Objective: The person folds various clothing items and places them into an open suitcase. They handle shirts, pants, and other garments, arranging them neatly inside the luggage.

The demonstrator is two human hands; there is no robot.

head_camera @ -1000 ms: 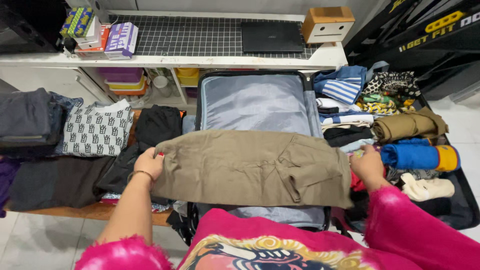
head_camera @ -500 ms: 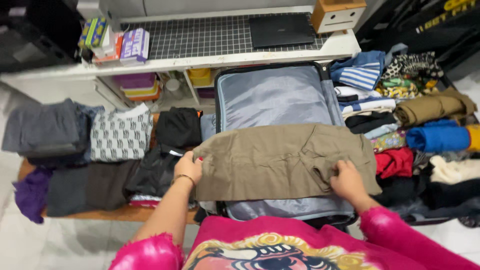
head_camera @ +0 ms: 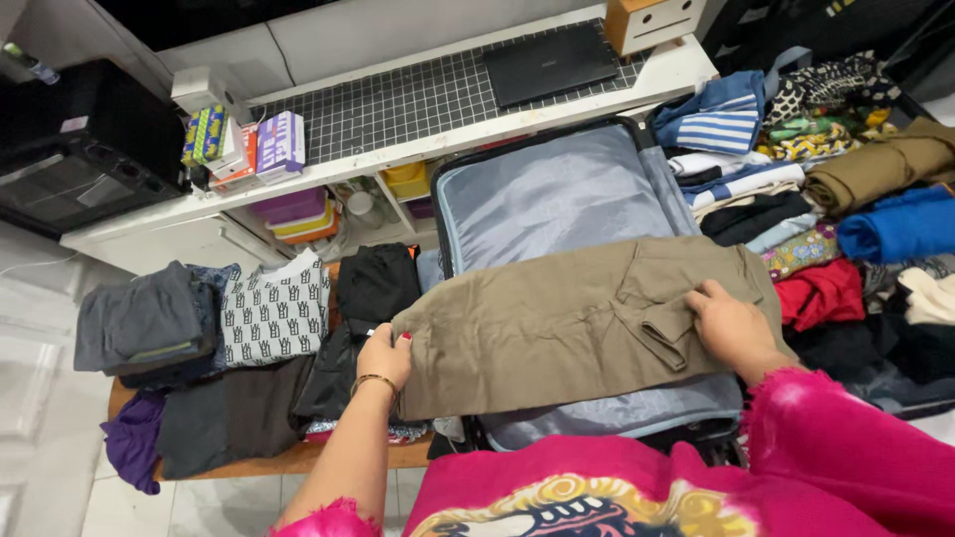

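Landmark: open grey-lined suitcase [head_camera: 557, 199], lid propped against the white shelf [head_camera: 418, 134].

Far left of suitcase: black appliance [head_camera: 80, 149] at the shelf's end, small boxes [head_camera: 244, 144] on the gridded mat. Below them, on a wooden bench [head_camera: 279, 462], folded stacks: grey pile [head_camera: 139, 318], patterned grey-white top [head_camera: 274, 313], purple cloth [head_camera: 129, 447], dark folded pieces [head_camera: 229, 408], black garment [head_camera: 376, 281] just beside the suitcase edge.

Left hand [head_camera: 383, 358]: fingers closed on the left edge of the olive-brown folded trousers [head_camera: 557, 323], bracelet on wrist.

Trousers lie flat across the near half of the suitcase, overhanging both side walls.

Right hand [head_camera: 731, 328]: rests on the right part of the trousers, fingertips pinching the fabric by a small flap. Pink fuzzy sleeve [head_camera: 846, 447] below it.

Right of suitcase: rolled clothes packed tight, striped blue-white piece [head_camera: 716, 124], olive roll [head_camera: 875, 169], blue roll [head_camera: 900, 224], red cloth [head_camera: 821, 293], cream item [head_camera: 930, 293]. Dark laptop [head_camera: 552, 65] and wooden box [head_camera: 652, 22] on the shelf behind the suitcase.
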